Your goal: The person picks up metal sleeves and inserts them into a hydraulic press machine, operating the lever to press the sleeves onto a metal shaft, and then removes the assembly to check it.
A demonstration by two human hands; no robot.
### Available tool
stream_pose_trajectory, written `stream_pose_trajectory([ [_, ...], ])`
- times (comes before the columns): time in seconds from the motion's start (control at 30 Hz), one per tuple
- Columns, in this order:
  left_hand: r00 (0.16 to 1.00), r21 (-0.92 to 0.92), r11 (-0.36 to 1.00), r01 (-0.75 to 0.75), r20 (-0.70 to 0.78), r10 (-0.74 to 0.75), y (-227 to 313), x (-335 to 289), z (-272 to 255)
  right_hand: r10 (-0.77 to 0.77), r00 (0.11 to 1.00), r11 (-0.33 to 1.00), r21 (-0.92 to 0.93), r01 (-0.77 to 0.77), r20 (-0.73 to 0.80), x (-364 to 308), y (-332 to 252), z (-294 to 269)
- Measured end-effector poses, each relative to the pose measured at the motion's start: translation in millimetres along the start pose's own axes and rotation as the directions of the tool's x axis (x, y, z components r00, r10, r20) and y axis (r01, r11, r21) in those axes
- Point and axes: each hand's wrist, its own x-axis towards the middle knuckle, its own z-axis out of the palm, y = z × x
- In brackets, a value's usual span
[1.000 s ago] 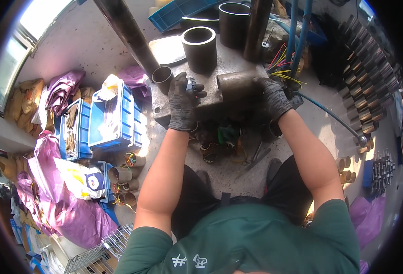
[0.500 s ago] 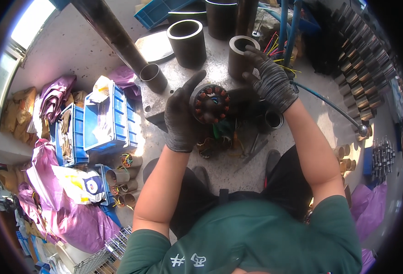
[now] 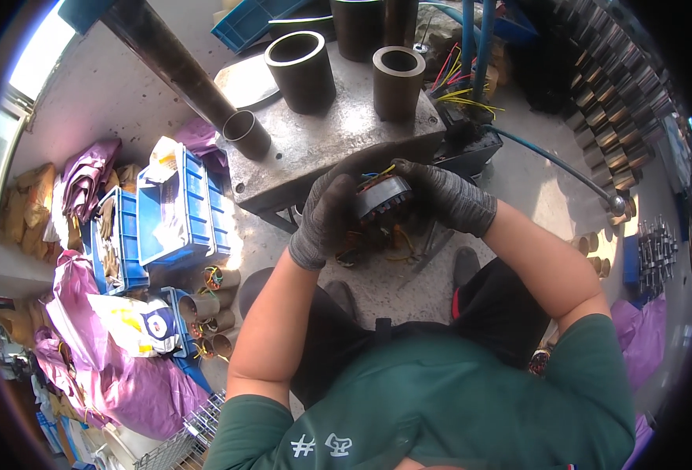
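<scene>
Both gloved hands are at a motor stator in front of the metal bench. It is tilted, with its silvery outer wall and a toothed, wound edge showing, and coloured wires stick up behind it. My left hand is closed around its left side. My right hand grips it from the right, with the fingertips partly hidden in shadow. Behind the hands, a thick-walled steel sleeve stands upright on the metal bench, beside a wider dark sleeve.
A thin tube stands at the bench's left corner, near a long slanted pipe. Blue crates and purple sacks fill the left. Stacked metal tubes line the right. Wound parts lie left of my legs.
My right hand has left the steel sleeve on the bench and come down to the stator. The stator has turned from showing its wound end to showing its outer wall.
</scene>
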Motion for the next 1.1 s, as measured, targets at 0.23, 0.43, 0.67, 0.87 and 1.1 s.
stream_pose_trajectory([
  [0.23, 0.958, 0.192, 0.965, -0.176, -0.192, 0.213, -28, 3, -5, -0.055, 0.997, 0.996, 0.067, 0.051, 0.061, -15, 13, 3],
  [0.43, 0.906, 0.095, 0.970, -0.225, -0.344, 0.245, -49, 13, -7, -0.222, 0.975, 0.971, 0.092, 0.219, 0.018, -26, 7, 3],
  [0.67, 0.944, 0.178, 0.984, -0.006, -0.324, 0.064, -60, 20, 0, -0.441, 0.890, 0.895, -0.132, 0.426, -0.118, -33, 11, -27],
  [0.87, 0.970, 0.303, 0.945, 0.120, -0.237, -0.047, -65, 17, -10, -0.428, 0.874, 0.749, -0.632, 0.201, -0.229, -52, 8, -72],
  [1.1, 0.996, 0.577, 0.813, 0.084, -0.038, -0.076, -70, 16, -10, -0.433, 0.846, 0.062, -0.946, -0.318, -0.312, -149, 27, -200],
])
